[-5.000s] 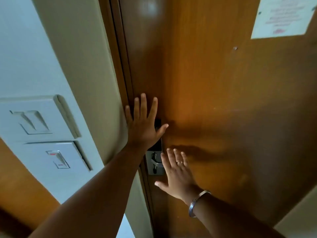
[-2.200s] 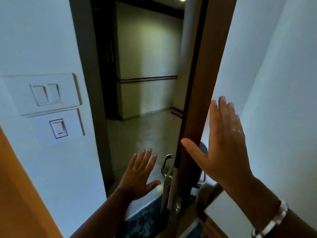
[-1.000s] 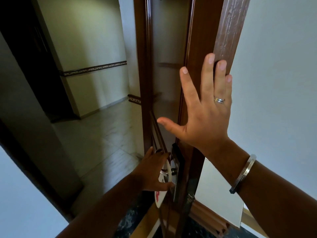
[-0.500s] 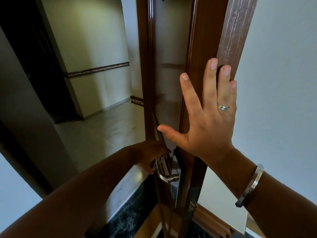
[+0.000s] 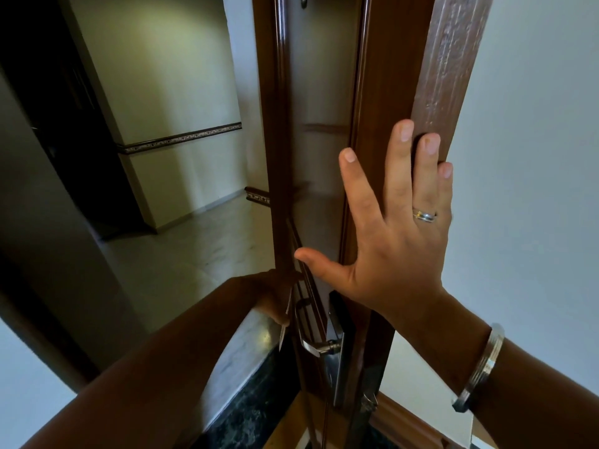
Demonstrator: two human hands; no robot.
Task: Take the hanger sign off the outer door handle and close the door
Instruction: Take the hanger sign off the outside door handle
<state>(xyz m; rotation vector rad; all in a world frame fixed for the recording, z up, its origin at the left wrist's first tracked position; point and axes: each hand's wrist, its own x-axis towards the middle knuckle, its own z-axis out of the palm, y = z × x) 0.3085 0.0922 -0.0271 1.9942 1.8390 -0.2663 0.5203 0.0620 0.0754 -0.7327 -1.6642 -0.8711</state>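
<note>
The brown wooden door (image 5: 385,92) stands open and I see it nearly edge on. The silver outer door handle (image 5: 312,343) sticks out to the left of the lock plate. My left hand (image 5: 275,296) reaches around the door's outer side just above and left of that handle, fingers closed on the hanger sign (image 5: 284,324). The sign shows only as a thin pale sliver seen edge on, clear of the lever. My right hand (image 5: 395,238) lies flat with spread fingers against the door's edge, holding nothing.
Beyond the doorway lies a tiled corridor floor (image 5: 181,254) with a cream wall and a dark opening (image 5: 58,124) on the left. A marble threshold (image 5: 240,358) runs under my left arm. A white wall (image 5: 534,157) stands close on the right.
The door went from shut to wide open. My left hand took the sign at the outer handle and lifted it up and off the lever. My right hand stays flat on the door.
</note>
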